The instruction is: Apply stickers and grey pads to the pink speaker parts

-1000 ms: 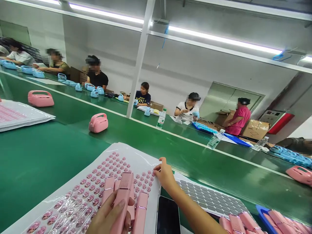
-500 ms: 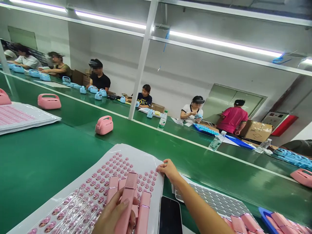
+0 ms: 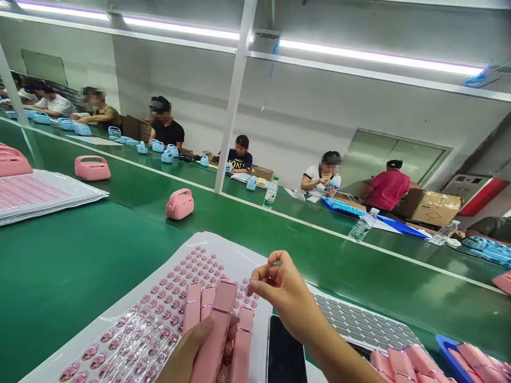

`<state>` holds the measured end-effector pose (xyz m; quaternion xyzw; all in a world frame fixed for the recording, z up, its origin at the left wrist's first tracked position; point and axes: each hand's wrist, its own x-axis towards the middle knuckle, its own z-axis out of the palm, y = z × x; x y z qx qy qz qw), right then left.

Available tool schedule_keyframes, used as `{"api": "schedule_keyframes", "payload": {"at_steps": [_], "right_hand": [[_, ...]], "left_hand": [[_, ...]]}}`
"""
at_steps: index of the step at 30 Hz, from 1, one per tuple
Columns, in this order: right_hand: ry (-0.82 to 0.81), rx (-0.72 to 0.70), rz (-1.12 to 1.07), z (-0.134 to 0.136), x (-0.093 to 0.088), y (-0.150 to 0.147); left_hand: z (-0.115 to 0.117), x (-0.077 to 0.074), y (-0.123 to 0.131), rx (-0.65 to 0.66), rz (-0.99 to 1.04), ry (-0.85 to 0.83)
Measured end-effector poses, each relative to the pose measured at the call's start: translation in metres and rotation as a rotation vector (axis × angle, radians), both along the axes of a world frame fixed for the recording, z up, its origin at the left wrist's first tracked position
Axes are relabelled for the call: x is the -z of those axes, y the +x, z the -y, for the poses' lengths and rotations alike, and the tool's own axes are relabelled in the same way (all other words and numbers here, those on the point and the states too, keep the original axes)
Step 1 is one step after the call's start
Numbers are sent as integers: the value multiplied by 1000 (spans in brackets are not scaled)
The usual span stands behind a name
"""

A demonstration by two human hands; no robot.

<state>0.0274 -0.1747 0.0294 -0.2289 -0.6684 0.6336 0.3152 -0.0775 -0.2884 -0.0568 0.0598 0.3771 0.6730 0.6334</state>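
Observation:
My left hand (image 3: 186,348) is wrapped round a pink stick-shaped microphone (image 3: 217,330) with a shiny band, its plain side turned up. Other pink microphones (image 3: 242,340) lie close around it on a white sheet of round pink picture stickers (image 3: 173,290). Just right of the microphone's top end, my right hand (image 3: 285,292) pinches one small round sticker (image 3: 249,289) between thumb and finger. The sticker is apart from the microphone, above the sheet. Some fingertips of my left hand are hidden behind the microphone.
A phone (image 3: 285,351) lies by the sheet, near a sheet of grey ovals (image 3: 359,319) and a blue tray (image 3: 445,348) of pink microphones. Pink handled speakers (image 3: 179,204) stand beyond. Bottles (image 3: 270,194) and co-workers (image 3: 166,125) are across the green table.
My right hand has left the sheet's right edge and come towards the microphone with a sticker. The microphone has turned in my left hand, so its dotted grille no longer shows.

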Motion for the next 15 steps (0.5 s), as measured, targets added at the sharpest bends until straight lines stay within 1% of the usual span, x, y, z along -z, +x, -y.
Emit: {"api": "schedule_keyframes", "payload": {"at_steps": [2,6,8,12,15], "right_hand": [[16,-29,-3,3,1,-3],[104,-42,31,7,3,-7],[170,-28,81,10,4,-8],[285,50,186,18,2,-9],[329,105,222,24,1,-9]], "left_hand": [[-1,2,-1,31,94,-8],[-2,3,-2,185,36,131],[-1,1,0,178,11,154],[1,-3,4,120,-44,102],[1,-6,5,88,-36,72]]}}
